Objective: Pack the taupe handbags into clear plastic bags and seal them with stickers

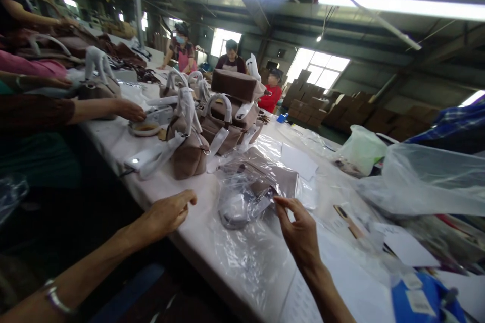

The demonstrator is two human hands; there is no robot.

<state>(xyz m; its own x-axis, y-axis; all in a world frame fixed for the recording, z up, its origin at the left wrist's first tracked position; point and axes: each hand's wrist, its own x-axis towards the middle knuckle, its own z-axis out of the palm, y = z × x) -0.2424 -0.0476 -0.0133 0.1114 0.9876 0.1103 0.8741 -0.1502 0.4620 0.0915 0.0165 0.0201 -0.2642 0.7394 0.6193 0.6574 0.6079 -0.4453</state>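
A taupe handbag lies inside a clear plastic bag (pixel 242 242) on the white-covered table. My right hand (pixel 303 229) is at the right side of this bag, its fingertips pinched at the plastic. To the left, my left hand (pixel 164 214) hovers by the table's near edge, fingers curled together, with nothing visible in them. Just beyond it stands a taupe handbag (pixel 187 154) with its handles wrapped in white. More such handbags are grouped behind, one brown handbag (pixel 233 85) lying on top of the others.
A co-worker's hand (pixel 131 109) reaches in from the left near a roll of tape (pixel 145 129). Printed sheets (pixel 341 272), a phone (pixel 346 219), a blue packet (pixel 420 298) and loose plastic (pixel 435 176) lie on the right. Other people stand around the table's far end.
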